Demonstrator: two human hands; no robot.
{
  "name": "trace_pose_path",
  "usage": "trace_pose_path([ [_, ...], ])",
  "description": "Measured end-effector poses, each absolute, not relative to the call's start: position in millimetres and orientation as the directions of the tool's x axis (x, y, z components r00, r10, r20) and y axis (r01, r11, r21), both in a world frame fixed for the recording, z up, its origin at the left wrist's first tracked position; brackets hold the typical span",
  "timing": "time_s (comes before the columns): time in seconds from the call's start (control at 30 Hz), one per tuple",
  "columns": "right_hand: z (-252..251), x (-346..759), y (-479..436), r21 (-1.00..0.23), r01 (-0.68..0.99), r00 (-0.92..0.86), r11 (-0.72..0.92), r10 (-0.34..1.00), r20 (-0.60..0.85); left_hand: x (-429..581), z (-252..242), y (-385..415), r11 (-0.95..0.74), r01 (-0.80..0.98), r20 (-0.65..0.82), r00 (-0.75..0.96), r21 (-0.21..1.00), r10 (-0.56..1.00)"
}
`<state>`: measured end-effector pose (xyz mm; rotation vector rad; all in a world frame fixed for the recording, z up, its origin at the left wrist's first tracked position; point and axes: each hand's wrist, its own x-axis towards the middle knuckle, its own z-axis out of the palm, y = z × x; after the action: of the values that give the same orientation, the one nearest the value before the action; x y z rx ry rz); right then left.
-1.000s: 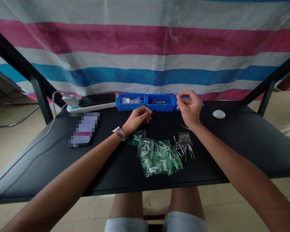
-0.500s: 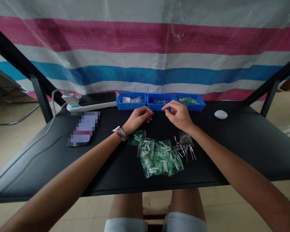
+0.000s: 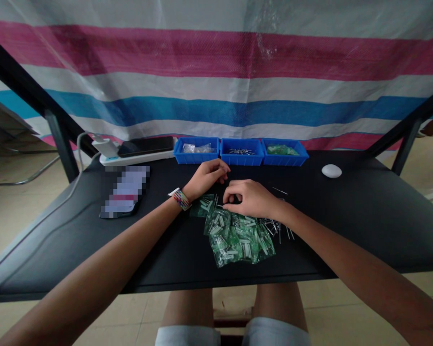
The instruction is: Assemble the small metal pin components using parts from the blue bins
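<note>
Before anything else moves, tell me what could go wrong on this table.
The right forearm crosses over or very near the loose metal pins, so it might scatter them. The right hand is at the far edge of the overlapping green packets and could drag some out of place. One lone pin lies beyond the right wrist and might be overlooked.

three blue bins (image 3: 241, 160), two hands (image 3: 250, 198), two phones (image 3: 147, 147)
</note>
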<state>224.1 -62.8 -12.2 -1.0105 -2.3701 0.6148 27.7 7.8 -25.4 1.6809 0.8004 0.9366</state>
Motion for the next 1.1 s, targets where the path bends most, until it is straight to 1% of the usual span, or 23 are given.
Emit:
trace_pose_path([
  [0.17,-11.6,227.7,-60.1,-0.552,0.551,-0.606,0.625,0.755,0.25,28.4,-23.9,7.0,-0.281,0.082,0.208,0.484,0.956,0.85],
  [0.3,-8.6,232.5,-59.0,-0.501,0.62,-0.576,0.604,0.784,0.233,28.3,-25.2,8.1,-0.285,0.083,0.211,0.488,0.955,0.847],
  [0.37,-7.0,235.5,-57.9,-0.477,0.643,-0.542,0.599,0.796,0.269,27.9,-25.3,8.5,-0.287,0.091,0.208,0.49,0.954,0.846],
  [0.4,-6.7,237.2,-56.7,-0.487,0.638,-0.518,0.596,0.8,0.302,27.7,-25.0,8.6,-0.285,0.098,0.203,0.492,0.953,0.846],
  [0.43,-6.9,238.8,-55.0,-0.522,0.617,-0.486,0.589,0.807,0.336,27.5,-24.4,8.5,-0.282,0.106,0.196,0.496,0.953,0.846],
  [0.47,-7.8,240.4,-52.8,-0.581,0.578,-0.443,0.573,0.818,0.366,27.3,-23.7,8.2,-0.279,0.113,0.188,0.499,0.954,0.846],
  [0.53,-11.3,243.3,-47.0,-0.748,0.436,-0.33,0.5,0.862,0.384,27.0,-22.2,7.3,-0.277,0.121,0.18,0.507,0.953,0.843],
  [0.6,-16.6,245.8,-40.2,-0.889,0.253,-0.241,0.381,0.915,0.324,27.0,-21.0,6.3,-0.279,0.121,0.178,0.521,0.953,0.835],
  [0.67,-22.1,247.7,-33.7,-0.955,0.124,-0.212,0.27,0.947,0.241,27.1,-20.3,5.6,-0.281,0.12,0.177,0.533,0.952,0.828],
  [0.77,-28.5,249.6,-26.7,-0.979,0.062,-0.211,0.196,0.961,0.179,27.4,-20.5,5.4,-0.281,0.115,0.177,0.542,0.953,0.821],
  [1.0,-31.6,250.2,-24.2,-0.979,0.062,-0.18,0.194,0.967,0.181,27.9,-23.3,7.7,-0.321,0.098,0.217,0.549,0.942,0.807],
  [1.1,-28.8,252.3,-24.5,-0.988,0.05,-0.169,0.147,0.976,0.137,28.0,-23.9,7.7,-0.319,0.075,0.237,0.516,0.945,0.823],
])
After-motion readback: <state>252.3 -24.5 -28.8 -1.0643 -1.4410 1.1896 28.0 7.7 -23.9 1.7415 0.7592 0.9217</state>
